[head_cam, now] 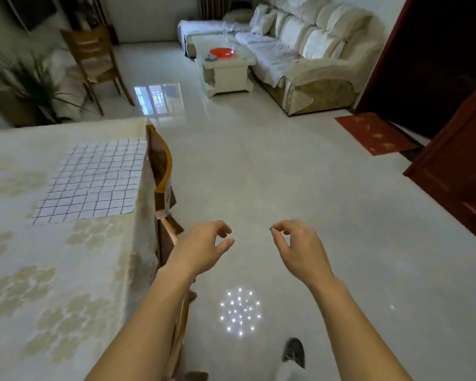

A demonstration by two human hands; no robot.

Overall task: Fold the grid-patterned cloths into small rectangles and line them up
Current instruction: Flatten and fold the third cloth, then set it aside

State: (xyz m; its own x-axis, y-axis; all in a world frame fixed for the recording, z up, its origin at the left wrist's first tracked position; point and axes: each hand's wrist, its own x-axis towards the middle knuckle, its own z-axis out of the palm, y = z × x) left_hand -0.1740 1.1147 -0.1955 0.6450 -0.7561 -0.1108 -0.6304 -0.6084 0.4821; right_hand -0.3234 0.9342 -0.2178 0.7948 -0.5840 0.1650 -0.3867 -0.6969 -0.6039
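Soft, light cloth [91,180] on table [17,166], likely best pinched at corners; left hand [201,250], right hand [300,251] loosely curled, empty.

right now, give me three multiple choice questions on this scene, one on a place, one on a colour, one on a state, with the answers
1. Where does the grid cloth lie?
A on the sofa; B on the table; C on the floor.
2. What colour is the dish on the coffee table?
A blue; B green; C red.
3. What do the left hand and right hand hold?
A nothing; B the cloth; C a chair.

Answers:
1 B, it lies spread flat there.
2 C, the dish is bright red.
3 A, both hands hang in the air, fingers loosely curled round nothing.
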